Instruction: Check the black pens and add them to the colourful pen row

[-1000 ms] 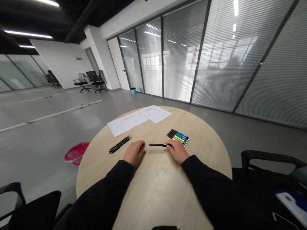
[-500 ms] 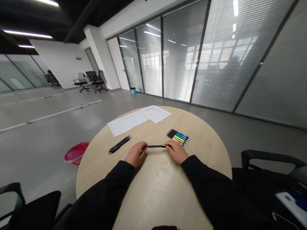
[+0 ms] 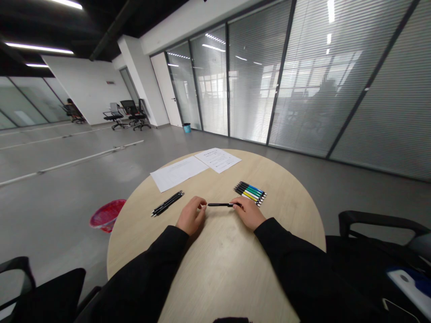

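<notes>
A black pen [image 3: 219, 205] lies level between my two hands, just above or on the round wooden table [image 3: 222, 278]. At its right end, my right hand [image 3: 249, 211] grips it between thumb and fingers. My left hand [image 3: 192, 216] is by the pen's left tip, its fingers curled and pinched together; whether something small is between them cannot be made out. Beyond my right hand is a row of several pens [image 3: 249, 193] with blue, green, white and yellow barrels. Several black pens [image 3: 167, 203] lie in a bundle left of my left hand.
Two printed sheets, a left one [image 3: 178, 172] and a right one [image 3: 218, 159], lie at the table's far side. A red bin [image 3: 107, 215] stands on the floor at left. Black chairs flank the table, one armrest [image 3: 380, 218] being close on the right.
My left hand has shifted slightly, and its fingertips have come a little away from the pen's left tip. My right hand and the pen have hardly moved.
</notes>
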Demonstrator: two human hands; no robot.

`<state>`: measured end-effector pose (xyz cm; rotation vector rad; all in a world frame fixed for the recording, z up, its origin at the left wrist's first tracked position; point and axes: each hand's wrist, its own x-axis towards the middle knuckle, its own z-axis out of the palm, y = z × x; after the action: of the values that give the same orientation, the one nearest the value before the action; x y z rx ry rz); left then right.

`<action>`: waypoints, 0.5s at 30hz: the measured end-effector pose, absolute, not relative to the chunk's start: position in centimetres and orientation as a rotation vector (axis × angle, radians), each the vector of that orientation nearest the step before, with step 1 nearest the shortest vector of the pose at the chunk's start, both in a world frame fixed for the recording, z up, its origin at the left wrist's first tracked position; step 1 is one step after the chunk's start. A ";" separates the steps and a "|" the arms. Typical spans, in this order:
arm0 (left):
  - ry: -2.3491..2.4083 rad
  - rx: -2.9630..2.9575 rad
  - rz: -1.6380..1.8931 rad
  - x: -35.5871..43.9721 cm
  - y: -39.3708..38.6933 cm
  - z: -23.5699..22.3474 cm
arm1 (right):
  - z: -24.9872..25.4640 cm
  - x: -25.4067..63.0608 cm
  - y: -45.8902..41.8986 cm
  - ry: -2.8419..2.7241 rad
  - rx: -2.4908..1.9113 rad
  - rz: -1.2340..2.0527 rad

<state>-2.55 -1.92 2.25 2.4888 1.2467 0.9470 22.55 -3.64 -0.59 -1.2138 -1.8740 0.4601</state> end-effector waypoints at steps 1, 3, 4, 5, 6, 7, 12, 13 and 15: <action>1.229 2.495 0.943 -2.5 -1.9 2.3 | -0.6 22.5 -3.7 -1.878 -1.208 0.464; 1.205 2.493 0.934 -2.5 -1.9 2.3 | -0.5 22.5 -3.7 -1.886 -1.198 0.479; 1.202 2.488 0.932 -2.5 -1.9 2.3 | -0.4 22.5 -3.7 -1.891 -1.197 0.488; 1.202 2.484 0.930 -2.5 -1.9 2.4 | -0.4 22.5 -3.7 -1.895 -1.200 0.496; 1.203 2.479 0.928 -2.5 -1.9 2.4 | -0.4 22.5 -3.7 -1.900 -1.206 0.503; 1.204 2.473 0.925 -2.5 -1.9 2.4 | -0.5 22.5 -3.7 -1.902 -1.214 0.508; 1.218 2.416 0.917 -2.5 -1.9 2.5 | -0.7 22.5 -3.8 -1.869 -1.263 0.529; 1.223 2.403 0.920 -2.5 -1.9 2.6 | -0.7 22.5 -3.8 -1.873 -1.264 0.533; 1.230 2.377 0.927 -2.5 -1.9 2.6 | -0.6 22.5 -3.8 -1.903 -1.263 0.519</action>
<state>-2.52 -1.91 2.62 2.3770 1.2302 0.9270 22.52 -3.84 -0.58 -1.2628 -1.9027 0.5187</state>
